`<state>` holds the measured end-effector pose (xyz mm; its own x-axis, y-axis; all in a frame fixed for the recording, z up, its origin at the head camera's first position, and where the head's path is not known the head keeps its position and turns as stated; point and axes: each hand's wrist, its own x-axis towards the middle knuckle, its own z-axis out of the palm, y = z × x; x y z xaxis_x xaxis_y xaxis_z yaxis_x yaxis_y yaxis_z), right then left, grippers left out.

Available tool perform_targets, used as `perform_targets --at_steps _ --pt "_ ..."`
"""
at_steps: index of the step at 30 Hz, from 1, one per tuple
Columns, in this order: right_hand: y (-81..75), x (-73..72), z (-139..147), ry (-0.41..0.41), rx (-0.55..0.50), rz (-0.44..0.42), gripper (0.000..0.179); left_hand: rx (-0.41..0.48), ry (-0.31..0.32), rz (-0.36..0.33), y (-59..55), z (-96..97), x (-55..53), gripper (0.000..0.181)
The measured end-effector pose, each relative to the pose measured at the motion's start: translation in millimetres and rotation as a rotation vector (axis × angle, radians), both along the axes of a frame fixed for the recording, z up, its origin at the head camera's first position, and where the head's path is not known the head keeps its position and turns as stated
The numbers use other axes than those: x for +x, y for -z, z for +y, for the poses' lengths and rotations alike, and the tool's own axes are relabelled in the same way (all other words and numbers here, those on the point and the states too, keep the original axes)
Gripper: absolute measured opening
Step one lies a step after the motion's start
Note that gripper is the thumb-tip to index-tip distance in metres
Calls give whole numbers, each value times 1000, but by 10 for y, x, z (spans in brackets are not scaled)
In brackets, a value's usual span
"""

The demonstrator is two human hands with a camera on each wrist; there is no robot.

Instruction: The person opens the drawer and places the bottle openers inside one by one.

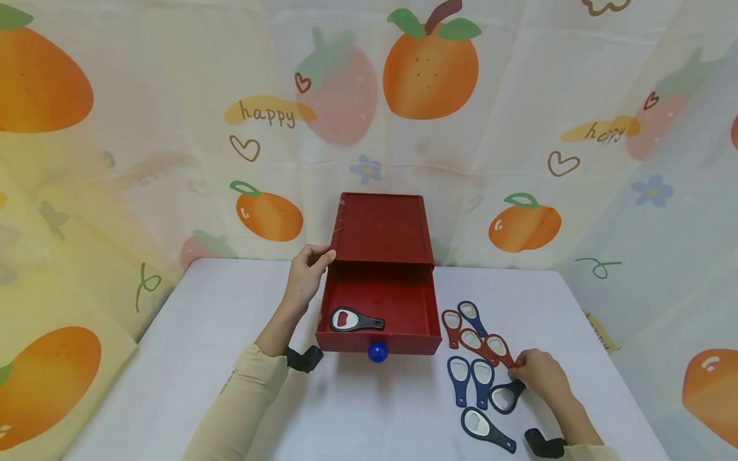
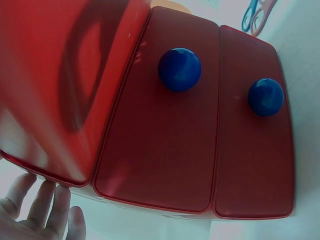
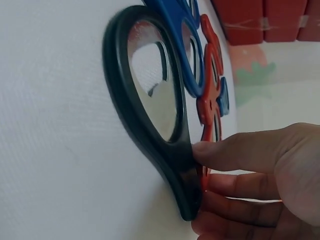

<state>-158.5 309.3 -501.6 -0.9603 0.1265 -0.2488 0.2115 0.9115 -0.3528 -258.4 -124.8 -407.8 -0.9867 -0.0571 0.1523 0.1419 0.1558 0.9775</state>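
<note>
My right hand (image 1: 541, 372) pinches the handle of a black bottle opener (image 1: 504, 399) between thumb and fingers; its wide metal-lined head points left in the head view. In the right wrist view the thumb (image 3: 220, 154) lies along the handle, and the opener is tilted close over the white table. My left hand (image 1: 305, 275) touches the left side of a red drawer cabinet (image 1: 382, 227), fingers fairly straight along its edge. The cabinet's top drawer (image 1: 398, 344) is pulled out, with a blue round knob (image 1: 377, 352) in front. Another black bottle opener (image 1: 357, 320) lies inside that drawer.
Several red and blue bottle openers (image 1: 459, 378) lie on the white table (image 1: 357, 416) right of the drawer. A black bottle opener (image 1: 487, 430) lies nearest the front. Two closed drawers with blue knobs (image 2: 180, 70) sit below the open one. A fruit-print cloth (image 1: 173, 96) hangs behind.
</note>
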Motion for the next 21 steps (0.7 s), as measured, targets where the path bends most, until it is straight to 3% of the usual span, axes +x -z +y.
perform_targets --at_steps 15,21 --pt "65 36 27 13 -11 54 17 -2 10 -2 -5 -7 13 34" --pt "20 28 33 15 -23 59 20 -8 6 -9 -7 -8 15 34"
